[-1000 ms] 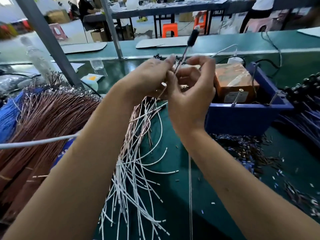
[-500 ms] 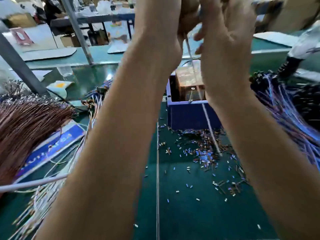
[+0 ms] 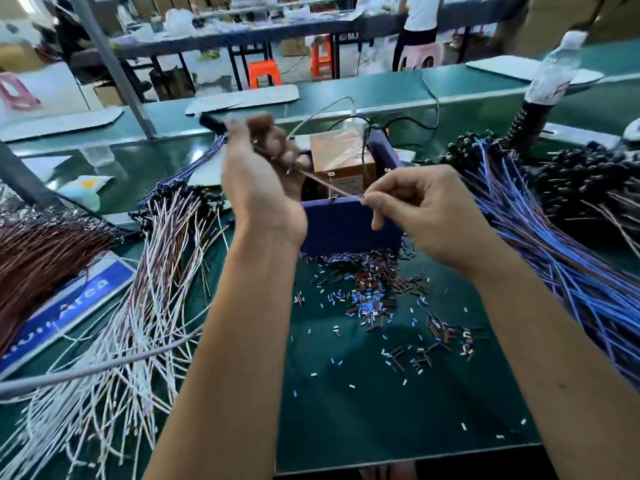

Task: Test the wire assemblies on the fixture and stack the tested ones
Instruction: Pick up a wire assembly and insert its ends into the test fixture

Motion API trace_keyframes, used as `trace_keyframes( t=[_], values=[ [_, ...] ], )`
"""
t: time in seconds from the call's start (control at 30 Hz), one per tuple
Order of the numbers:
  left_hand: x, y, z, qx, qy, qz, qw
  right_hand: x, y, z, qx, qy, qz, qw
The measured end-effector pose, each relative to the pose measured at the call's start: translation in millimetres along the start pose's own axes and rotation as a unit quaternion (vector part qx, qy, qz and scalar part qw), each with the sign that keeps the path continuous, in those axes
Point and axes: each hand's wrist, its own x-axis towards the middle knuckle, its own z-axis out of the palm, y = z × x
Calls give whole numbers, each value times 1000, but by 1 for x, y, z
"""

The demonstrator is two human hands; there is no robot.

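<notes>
Over the blue fixture box (image 3: pixel 349 223), the left hand (image 3: pixel 263 181) is curled shut round one end of a thin wire assembly (image 3: pixel 325 184), and the right hand (image 3: pixel 415 209) pinches the other end between thumb and forefinger (remaining fingers loosely curled). The wire runs taut between them, just above the box's near rim. Pale wires (image 3: pixel 145 306) fan across the green bench (image 3: pixel 381 410) at left; blue ones (image 3: pixel 554 254) lie right.

The surface (image 3: pixel 346 410) is a matt green mat; the blue box (image 3: pixel 346 226) looks smooth plastic; the bottle (image 3: pixel 554 74) is clear glossy plastic.
</notes>
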Motion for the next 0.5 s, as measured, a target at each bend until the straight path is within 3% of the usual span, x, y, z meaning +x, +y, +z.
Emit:
trace_keyframes(
  t=[0.13, 0.23, 0.27, 0.37, 0.4, 0.43, 0.5],
  values=[
    [7, 1, -35, 69, 28, 60, 995, -8, 19, -8, -98, -7, 5, 995],
    [-9, -16, -56, 242, -36, 150, 958, -12, 22, -10, -154, 15, -38, 987],
    [-15, -24, -60, 325, -76, 194, 922, -12, 22, -8, -180, 22, -59, 982],
    [-31, -52, -67, 559, -210, 316, 737, -10, 20, 1, -255, 23, -117, 960],
    [-34, -60, -69, 592, -245, 326, 695, -11, 22, 5, -271, 14, -130, 954],
    [-36, -66, -70, 605, -269, 323, 677, -12, 25, 8, -284, 7, -137, 949],
    [-37, -72, -74, 607, -277, 320, 673, -18, 33, 13, -296, 13, -142, 944]
  ],
)
